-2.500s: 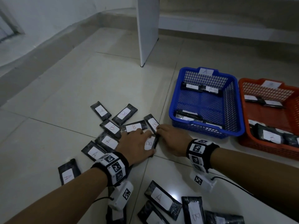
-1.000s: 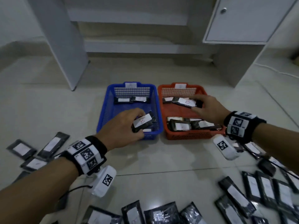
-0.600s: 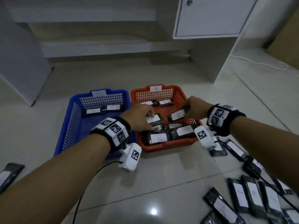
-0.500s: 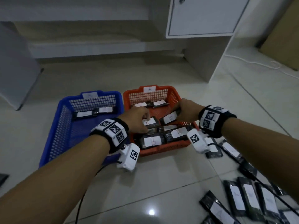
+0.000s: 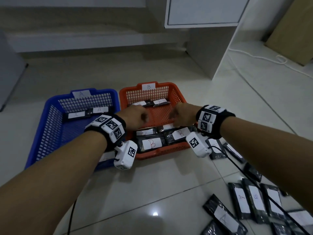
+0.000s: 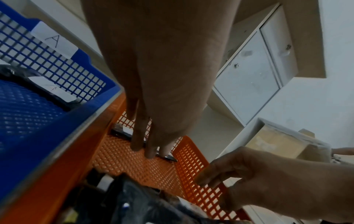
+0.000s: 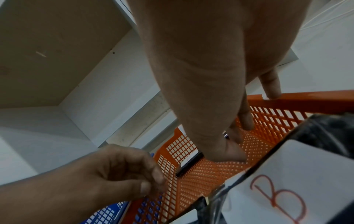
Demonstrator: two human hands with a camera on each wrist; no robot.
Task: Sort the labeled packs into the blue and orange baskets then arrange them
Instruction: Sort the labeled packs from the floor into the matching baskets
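Sorting partly done. The blue basket (image 5: 42, 126), tagged "A", holds two "A" packs (image 5: 88, 112) at its far end. The orange basket (image 5: 179, 97), tagged "B", holds two packs far and several "B" packs (image 5: 151, 144) near. Many loose packs (image 5: 245, 199) — "A" legible on some — lie on the floor at right, unsorted. Both hands hover over the orange basket: left hand (image 5: 135, 118) loosely curled with an empty grip, right hand (image 5: 183, 114) relaxed and holding nothing.
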